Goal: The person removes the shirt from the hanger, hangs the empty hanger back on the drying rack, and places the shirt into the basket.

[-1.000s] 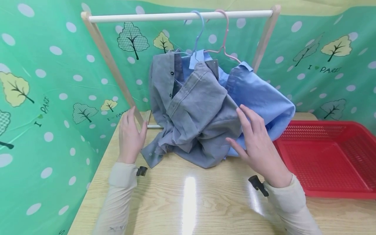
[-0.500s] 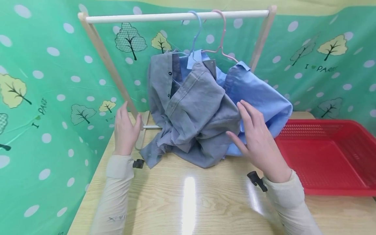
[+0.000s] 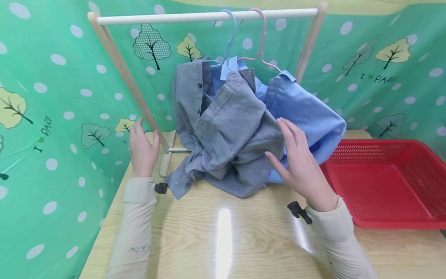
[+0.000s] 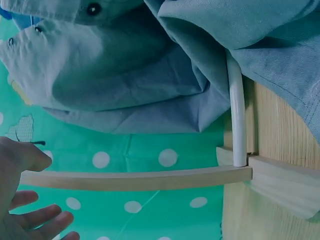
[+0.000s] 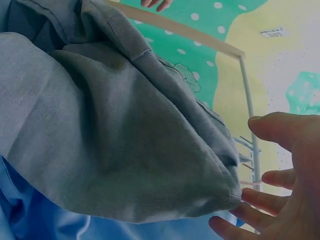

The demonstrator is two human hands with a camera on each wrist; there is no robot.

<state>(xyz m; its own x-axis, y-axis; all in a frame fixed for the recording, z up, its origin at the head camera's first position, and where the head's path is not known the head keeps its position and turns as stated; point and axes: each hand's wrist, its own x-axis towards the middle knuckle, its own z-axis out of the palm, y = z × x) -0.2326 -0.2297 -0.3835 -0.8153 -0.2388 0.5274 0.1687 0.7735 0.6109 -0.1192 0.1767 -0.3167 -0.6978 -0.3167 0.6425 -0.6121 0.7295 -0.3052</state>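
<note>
Holds the left hand point(image 3: 143, 154) wide, with thumb set apart from the fingers, near the left wooden rack post point(image 3: 129, 82). Extends the right hand point(image 3: 304, 168), equally wide, just beside the right edge of a gray shirt point(image 3: 237, 128); hard to tell any contact. Faces the gray shirt between both hands, hung lopsided on a blue hanger point(image 3: 229, 42) from a white rail point(image 3: 156, 18), gaping near the collar, bunched low over the wooden table point(image 3: 188, 232) and partly covering a light-blue shirt point(image 3: 306, 108) on a pink hanger point(image 3: 264, 33). Wears beige sleeves point(image 3: 137, 221), with a red basket point(image 3: 393, 224) to the right and a dotted green backdrop point(image 3: 52, 186) behind.
</note>
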